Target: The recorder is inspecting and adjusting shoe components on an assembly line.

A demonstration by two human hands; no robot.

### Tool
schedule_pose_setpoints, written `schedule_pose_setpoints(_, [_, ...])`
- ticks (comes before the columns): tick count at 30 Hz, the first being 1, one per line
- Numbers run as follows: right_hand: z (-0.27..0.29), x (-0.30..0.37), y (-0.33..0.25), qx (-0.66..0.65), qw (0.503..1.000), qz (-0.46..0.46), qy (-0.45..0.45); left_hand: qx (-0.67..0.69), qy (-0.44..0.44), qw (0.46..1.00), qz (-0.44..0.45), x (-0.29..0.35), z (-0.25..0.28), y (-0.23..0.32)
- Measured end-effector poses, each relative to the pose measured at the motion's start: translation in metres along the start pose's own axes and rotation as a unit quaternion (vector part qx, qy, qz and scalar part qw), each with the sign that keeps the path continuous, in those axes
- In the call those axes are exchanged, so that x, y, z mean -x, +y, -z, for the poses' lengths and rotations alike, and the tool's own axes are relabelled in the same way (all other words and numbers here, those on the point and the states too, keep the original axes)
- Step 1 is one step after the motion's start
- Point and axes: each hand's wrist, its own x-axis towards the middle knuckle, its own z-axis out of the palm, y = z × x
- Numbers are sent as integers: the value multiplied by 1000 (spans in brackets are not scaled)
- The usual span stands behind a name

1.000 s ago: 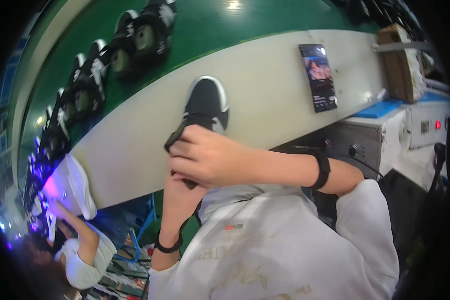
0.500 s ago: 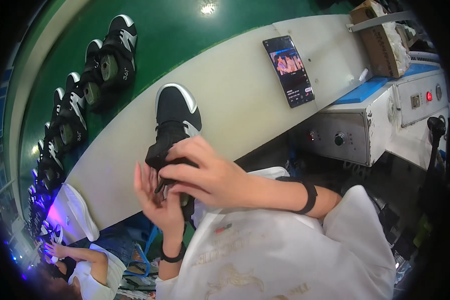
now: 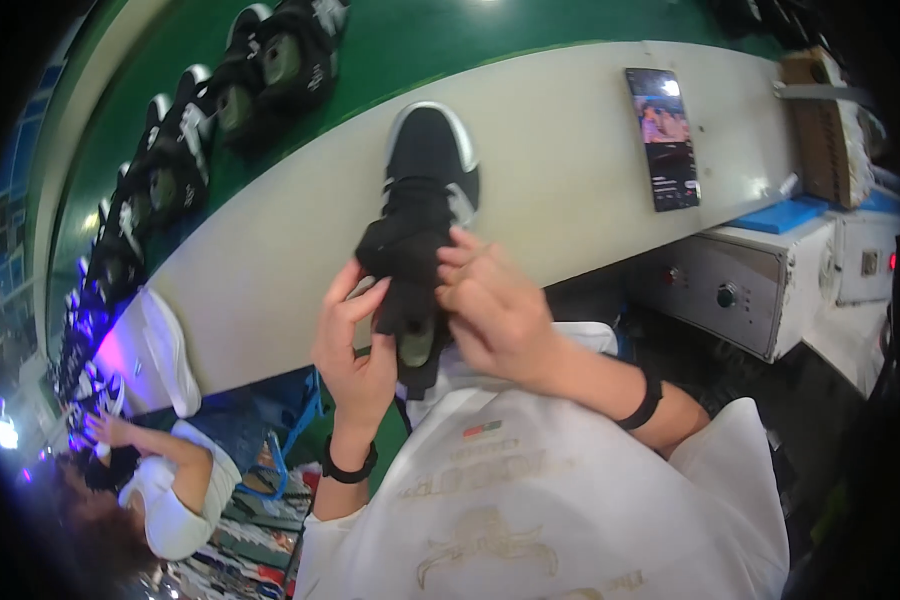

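Observation:
A black shoe upper (image 3: 425,150) with silver trim round its toe lies on the white tabletop (image 3: 560,150), toe pointing away from me. An olive-green shoe last (image 3: 416,345) shows at its heel end, near my lap. My left hand (image 3: 355,345) is at the left side of the collar, thumb and fingers closed on the black fabric. On the opposite side my right hand (image 3: 500,310) has its fingers curled against the collar edge. The fingertips of the right hand are partly hidden by the hand itself.
Several similar black shoes (image 3: 295,60) line the green surface (image 3: 400,60) at left. A phone (image 3: 663,140) with a lit screen lies on the table. At right are a machine's control box (image 3: 715,285) and a cardboard box (image 3: 815,130). A white sole (image 3: 168,350) lies near another person (image 3: 185,480).
My hands have moved apart to either side of the collar, and the dark fabric and the last between them now show. The whole view has shifted, so the shoe appears farther right.

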Motion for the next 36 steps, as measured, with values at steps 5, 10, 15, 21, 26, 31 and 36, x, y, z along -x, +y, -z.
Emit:
schedule_pose_setpoints(5, [19,-26,19,19,987,96,-125,-117,-104,978,-141,-3,3,29])
schedule_pose_setpoints(10, [48,-59,11,-76,967,-34,-239,-61,-79,991,-89,-11,25,19])
schedule_pose_setpoints(15, [24,-73,9,-138,980,-74,-120,-139,-24,987,-76,-6,15,16])
schedule_pose_setpoints(21, [-12,-81,4,-281,948,-107,-108,-1,16,998,66,-27,29,-6])
schedule_pose_setpoints(26, [-51,-95,9,-206,973,-46,-93,9,2,999,53,-51,43,-32])
schedule_pose_setpoints(31, [-65,-99,24,-132,975,109,-140,55,-18,997,57,-63,40,-57])
schedule_pose_setpoints(36, [-28,-82,10,86,918,234,-310,143,-3,971,192,-55,43,-75])
